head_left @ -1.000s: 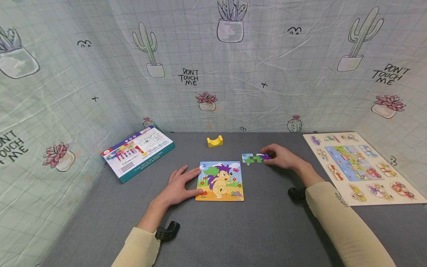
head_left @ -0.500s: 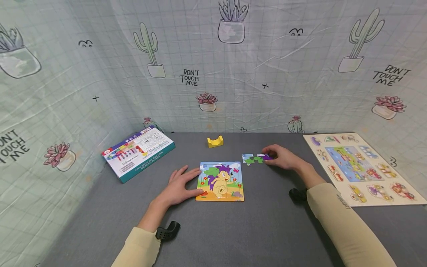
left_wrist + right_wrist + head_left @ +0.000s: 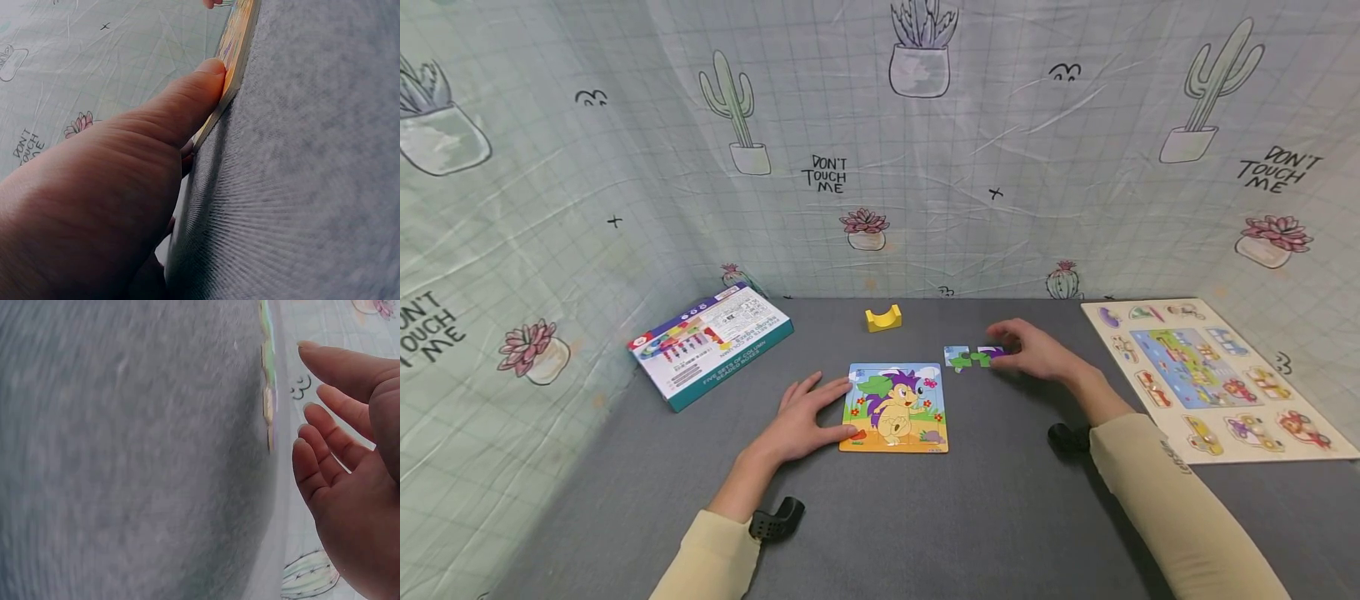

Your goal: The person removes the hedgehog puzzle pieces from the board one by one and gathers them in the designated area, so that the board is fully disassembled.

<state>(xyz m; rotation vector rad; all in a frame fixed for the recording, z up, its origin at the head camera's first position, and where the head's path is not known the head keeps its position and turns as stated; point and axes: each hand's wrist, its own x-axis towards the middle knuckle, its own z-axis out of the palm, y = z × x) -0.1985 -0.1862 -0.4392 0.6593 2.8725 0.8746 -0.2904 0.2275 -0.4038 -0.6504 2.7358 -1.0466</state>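
A square hedgehog jigsaw puzzle (image 3: 897,408) lies in its tray at mid-table. My left hand (image 3: 805,419) rests at its left side, fingers spread and fairly straight. In the left wrist view, the thumb (image 3: 203,81) touches the puzzle's edge near a corner. Just beyond the puzzle to the right, a few loose jigsaw pieces lie together: a blue and green piece (image 3: 956,356) and a green and purple piece (image 3: 988,357). Above their right end hovers my right hand (image 3: 1037,358). The right wrist view shows its thumb and fingertips apart, with nothing between them.
A yellow arched block (image 3: 883,318) stands behind the puzzle. At the back left is a flat toy box (image 3: 711,346). A large wooden picture-puzzle board (image 3: 1217,379) lies on the right. Printed cloth (image 3: 955,167) hangs behind the grey table (image 3: 917,533).
My right hand has let go of the green and purple piece and risen slightly, its fingers apart. The left hand and the puzzle have stayed in place.
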